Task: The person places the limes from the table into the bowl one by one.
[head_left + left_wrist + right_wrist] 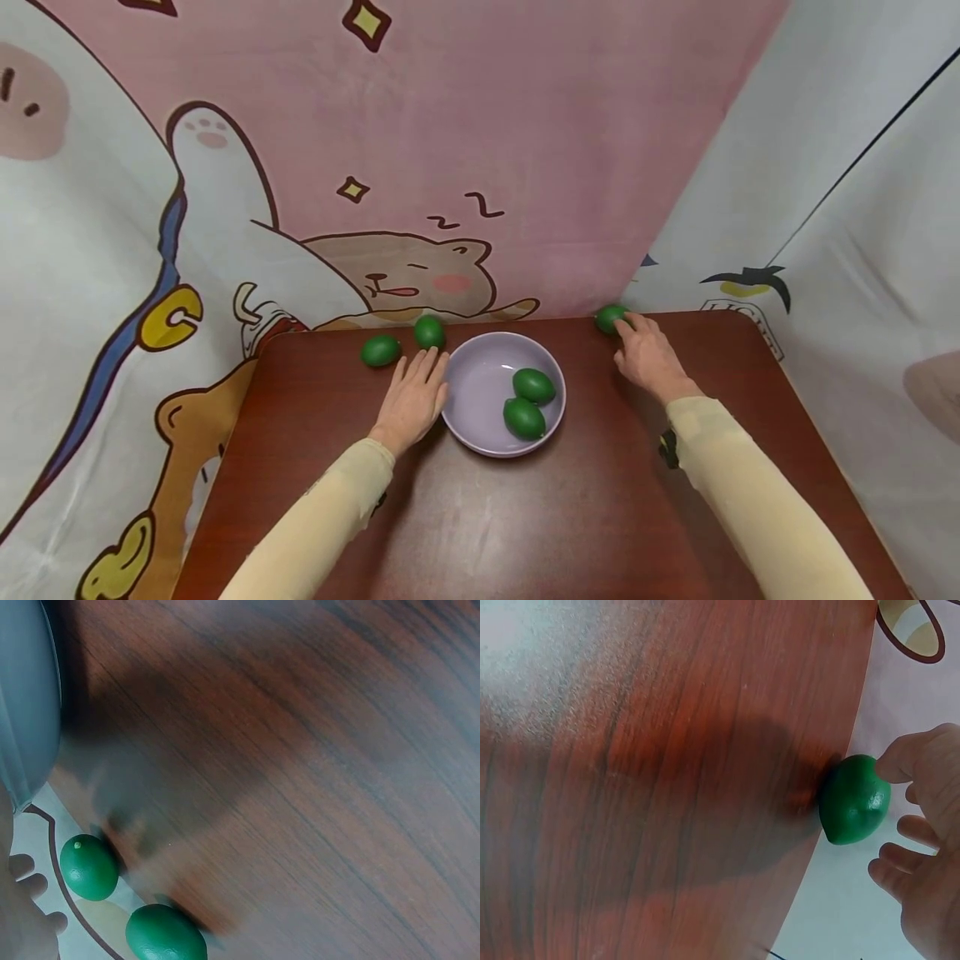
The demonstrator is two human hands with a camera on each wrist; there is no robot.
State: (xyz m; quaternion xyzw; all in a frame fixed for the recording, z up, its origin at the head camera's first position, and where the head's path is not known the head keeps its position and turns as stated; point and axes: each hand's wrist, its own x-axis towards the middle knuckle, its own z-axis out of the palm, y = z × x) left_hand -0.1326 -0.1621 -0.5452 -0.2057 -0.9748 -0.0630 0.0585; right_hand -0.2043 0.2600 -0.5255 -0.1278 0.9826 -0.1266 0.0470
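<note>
A light purple bowl (474, 392) stands mid-table with two green limes, one (534, 386) behind the other (524, 418), in its right half. My left hand (411, 402) is at the bowl's left rim, fingers straight; the left wrist view catches its fingertips (34, 885) beside the bowl's wall (26, 697). Just beyond those fingers lie a round-looking lime (430, 332) and a longer one (380, 351). At the table's back edge, my right hand (651, 358) reaches a single lime (611, 319). In the right wrist view its thumb meets that lime (853, 802), while the other fingers stand apart from it.
The dark reddish wooden table (480, 533) ends at the back against a pink and white cartoon-printed cloth (570, 167). More of this cloth hangs along the left and right sides. A dark band (668, 448) shows at the right wrist.
</note>
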